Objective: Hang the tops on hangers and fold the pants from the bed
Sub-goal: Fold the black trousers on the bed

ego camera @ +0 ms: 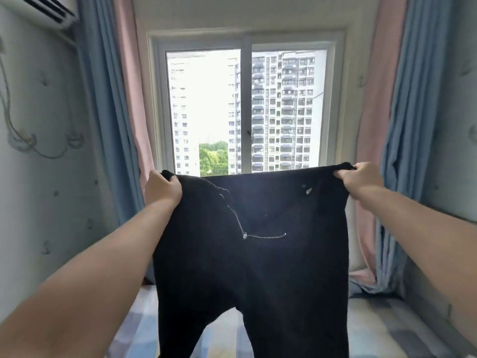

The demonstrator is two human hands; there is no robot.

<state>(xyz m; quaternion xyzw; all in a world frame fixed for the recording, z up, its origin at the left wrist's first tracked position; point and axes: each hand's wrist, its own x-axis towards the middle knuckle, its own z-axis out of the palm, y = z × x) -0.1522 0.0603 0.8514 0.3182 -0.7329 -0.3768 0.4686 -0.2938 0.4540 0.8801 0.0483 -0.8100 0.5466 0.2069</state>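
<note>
The left hand (163,189) and right hand (361,178) each grip a corner of the waistband, stretching the black pants (254,254) taut in the air above the bed (374,329). To fold well, bring the corners together so the legs align. The window (246,109) and curtains (382,151) stand beyond, well clear.

one pants (253,254), two hands (163,188) (362,178), one window (246,112), seemingly four curtains (103,112)
</note>
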